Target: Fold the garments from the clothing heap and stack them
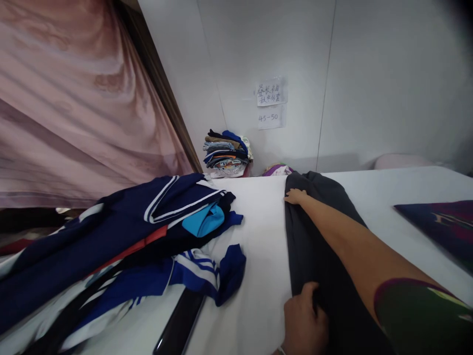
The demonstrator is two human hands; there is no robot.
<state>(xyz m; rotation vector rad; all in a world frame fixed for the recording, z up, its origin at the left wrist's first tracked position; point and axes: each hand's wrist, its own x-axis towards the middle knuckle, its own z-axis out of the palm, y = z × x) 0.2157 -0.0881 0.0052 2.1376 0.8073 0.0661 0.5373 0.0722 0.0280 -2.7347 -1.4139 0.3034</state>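
Note:
A dark grey garment (325, 197) lies lengthwise on the white table (254, 217); its exact kind is hard to make out. At its far left edge, my right hand (296, 196) grips the cloth, the bare forearm stretched across the garment. Closer to me, the fingers of my left hand (306, 318) are curled closed on the same left edge, slightly blurred. The garment's near end runs out of view at the bottom.
Left lies a heap of navy and blue clothes (121, 222) beside a shiny black object (180, 323). Folded clothes (227, 155) are stacked at the back, below handwritten paper signs (271, 103). A dark patterned cloth (443, 227) lies right. A pink curtain (74, 98) hangs left.

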